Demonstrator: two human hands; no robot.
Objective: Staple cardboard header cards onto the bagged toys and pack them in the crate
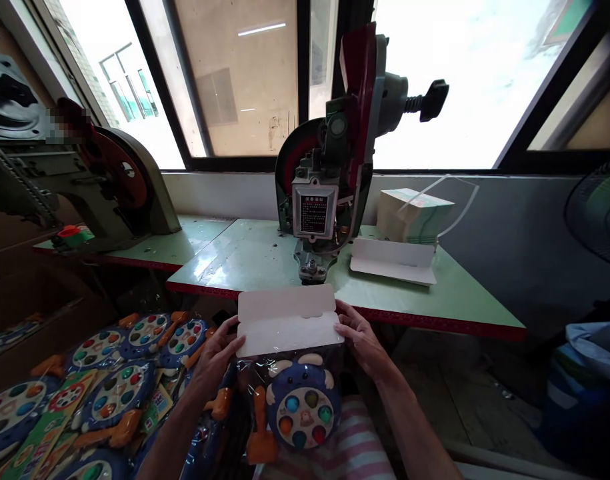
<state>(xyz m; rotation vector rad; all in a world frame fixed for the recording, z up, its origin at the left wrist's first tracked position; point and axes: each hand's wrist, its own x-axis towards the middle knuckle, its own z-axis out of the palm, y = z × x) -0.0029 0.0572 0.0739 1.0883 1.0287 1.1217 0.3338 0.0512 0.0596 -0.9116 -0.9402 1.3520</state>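
A white folded header card (287,321) is held up between my two hands, its plain side facing me. My left hand (219,347) pinches its left end, and my right hand (359,337) grips its right end. Below the card hangs a clear plastic bag with a blue animal-shaped toy (305,403) and an orange toy hammer (261,430) inside. The bag's top edge meets the card; whether it sits inside the fold is hidden. Just beyond the card stands a riveting or stapling machine (315,210), its lower head close to the card's upper edge.
Several bagged blue toys (117,390) are piled at the lower left. Another folded white card (393,260) lies on the green table (235,250), before a strapped stack of cards (415,213). A second machine (125,173) stands left, a fan (597,213) right.
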